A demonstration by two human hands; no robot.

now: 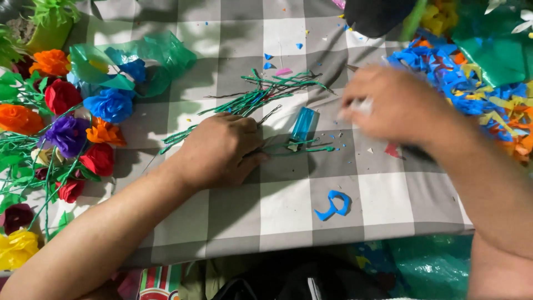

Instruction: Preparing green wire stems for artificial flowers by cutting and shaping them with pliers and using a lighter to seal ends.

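Note:
My left hand (219, 150) rests knuckles-up on the grey and white checked cloth (288, 205), fingers curled over the ends of green-wrapped wire stems (266, 91) that fan out toward the back. A single green stem (302, 149) pokes out from under its fingers to the right. My right hand (397, 105) is blurred, hovering over the cloth near a heap of blue and yellow paper strips (472, 94); something small and white shows at its fingers, too blurred to identify. A blue lighter (304, 123) lies between the hands.
Finished paper flowers (72, 119) in red, orange, blue, purple and yellow lie at the left with green cellophane (150, 55). A curled blue paper scrap (333, 204) sits near the table's front edge. Small paper bits dot the cloth.

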